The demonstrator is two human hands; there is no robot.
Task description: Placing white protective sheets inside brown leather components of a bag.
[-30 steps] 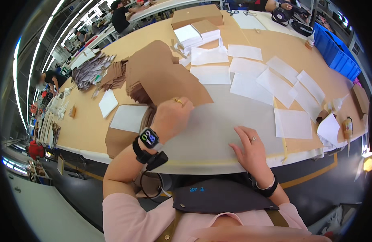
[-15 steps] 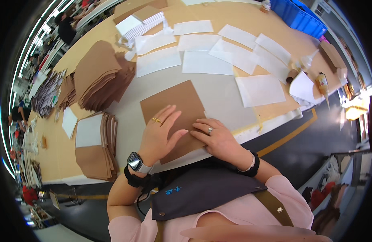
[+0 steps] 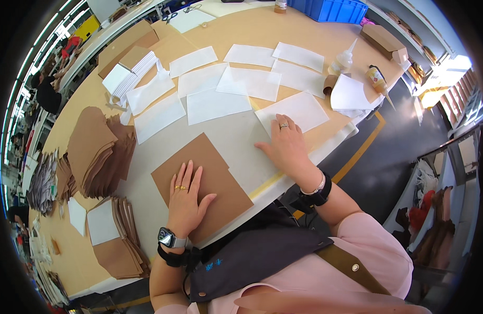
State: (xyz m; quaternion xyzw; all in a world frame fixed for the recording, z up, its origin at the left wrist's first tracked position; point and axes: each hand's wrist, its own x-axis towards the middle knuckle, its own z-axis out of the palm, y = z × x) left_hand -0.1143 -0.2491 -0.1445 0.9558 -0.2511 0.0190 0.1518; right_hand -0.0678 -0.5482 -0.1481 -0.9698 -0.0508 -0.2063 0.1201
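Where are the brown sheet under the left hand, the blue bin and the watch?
Brown sheet (image 3: 214, 179), head view: its bare middle.
Blue bin (image 3: 342, 12), head view: its outer wall.
Watch (image 3: 166, 238), head view: its screen.

The person's left hand (image 3: 185, 206) lies left of centre in the frame, back up and spread flat, its fingers (image 3: 189, 170) straight toward the top and its thumb (image 3: 206, 203) angled out to the right. The left forearm (image 3: 160, 277) rises steeply from the lower edge. The right hand (image 3: 289, 144), well apart from the left, is right of centre, palm down, its fingers extended upward and its thumb pointing left. The right forearm (image 3: 338, 206) slants in from the lower right.
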